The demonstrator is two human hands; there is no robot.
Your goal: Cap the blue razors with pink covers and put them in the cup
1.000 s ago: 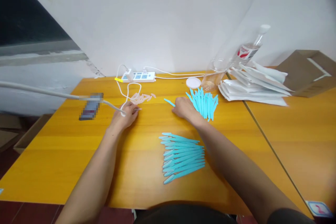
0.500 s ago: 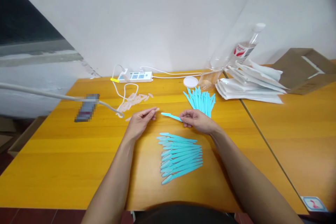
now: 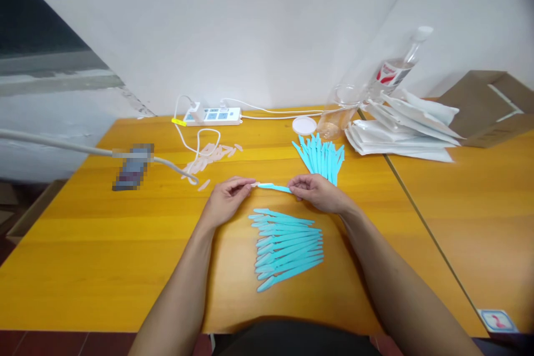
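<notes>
My right hand [image 3: 311,192] pinches the handle of a blue eyebrow razor [image 3: 273,187], its head pointing left. In the fingertips of my left hand [image 3: 229,197] is a small translucent blade cap [image 3: 254,184], which meets the razor's tip. How far the cap covers the blade is too small to tell. Below the hands lies a row of blue razors [image 3: 290,245], heads to the left, with what look like clear caps on them. Behind my right hand more blue razors [image 3: 321,158] are fanned out. Loose pale caps [image 3: 208,157] lie scattered beyond my left hand.
A white power strip [image 3: 214,116] with cables sits against the wall. At back right stand a clear jar [image 3: 337,114], its white lid [image 3: 304,125], a bottle [image 3: 396,72], white packets [image 3: 400,130] and a cardboard box [image 3: 484,105]. A blurred phone [image 3: 133,167] lies left, under a pale arm.
My two hands have come together, so the gap between cap and razor tip has closed. The view has shifted slightly; the razor row looks the same.
</notes>
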